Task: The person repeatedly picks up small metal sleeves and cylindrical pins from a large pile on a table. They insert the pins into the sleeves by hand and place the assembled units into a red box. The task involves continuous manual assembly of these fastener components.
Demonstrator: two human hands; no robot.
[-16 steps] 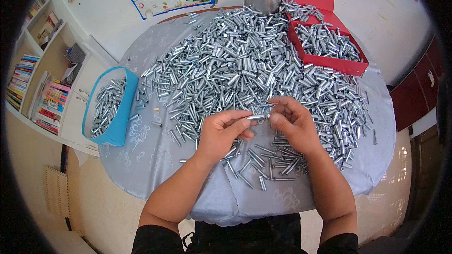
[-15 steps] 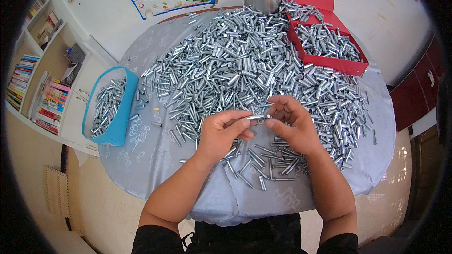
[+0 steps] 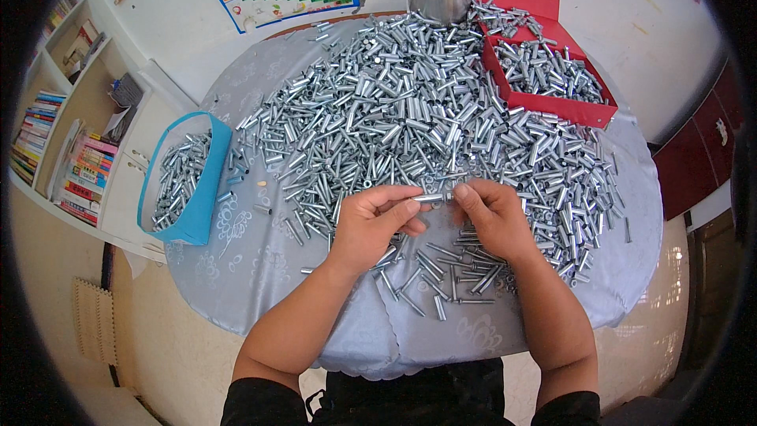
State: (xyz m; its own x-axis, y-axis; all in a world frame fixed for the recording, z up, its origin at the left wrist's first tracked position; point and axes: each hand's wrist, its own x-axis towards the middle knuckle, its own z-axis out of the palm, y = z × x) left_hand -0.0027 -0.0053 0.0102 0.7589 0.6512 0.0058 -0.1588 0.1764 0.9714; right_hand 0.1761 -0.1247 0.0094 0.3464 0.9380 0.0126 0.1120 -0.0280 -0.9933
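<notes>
**Tiny tube, huge pile: easy to fumble**

Both hands meet over the near side of the desk (image 3: 260,268), pinching one small metal tube (image 3: 430,198) between them: left hand (image 3: 377,217) closed on one end, right hand (image 3: 490,213) on the other. It's a fingertip-only hold, so I'd guess a slip drops the tube straight into the loose ones (image 3: 441,284) below, and good luck finding it again. The main pile (image 3: 410,110) spreads close to the desk's edge too; a stray elbow could roll some off. Blue bin (image 3: 197,197) hangs at the left rim, red tray (image 3: 568,106) far right.
</notes>
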